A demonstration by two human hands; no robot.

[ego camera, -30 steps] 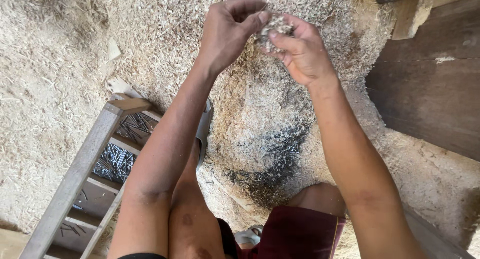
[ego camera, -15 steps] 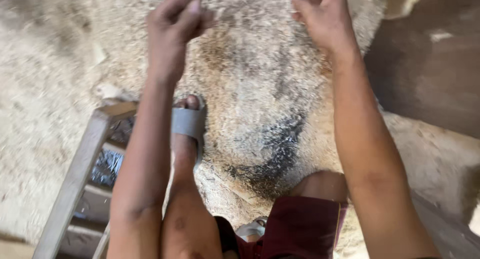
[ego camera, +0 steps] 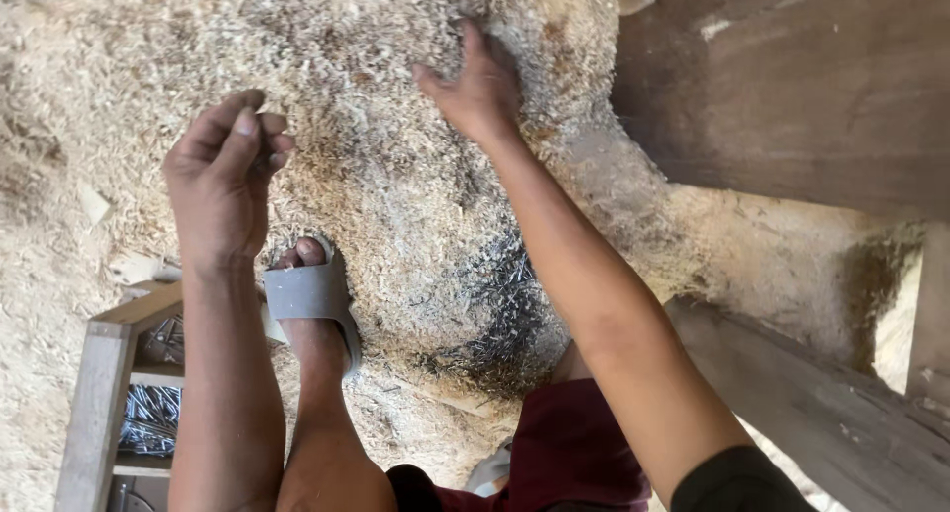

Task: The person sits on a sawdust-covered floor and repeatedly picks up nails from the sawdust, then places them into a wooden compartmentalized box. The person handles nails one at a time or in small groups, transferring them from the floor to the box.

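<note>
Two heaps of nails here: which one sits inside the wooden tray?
The nails at lower left, lying between the slats of the wooden tray. The other dark heap lies loose on the sawdust beside the right forearm.

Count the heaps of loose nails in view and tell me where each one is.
2. One dark heap of nails lies on the sawdust below the right hand. Another heap sits in the wooden tray at lower left, beside the left arm. More may be buried in sawdust.
</note>
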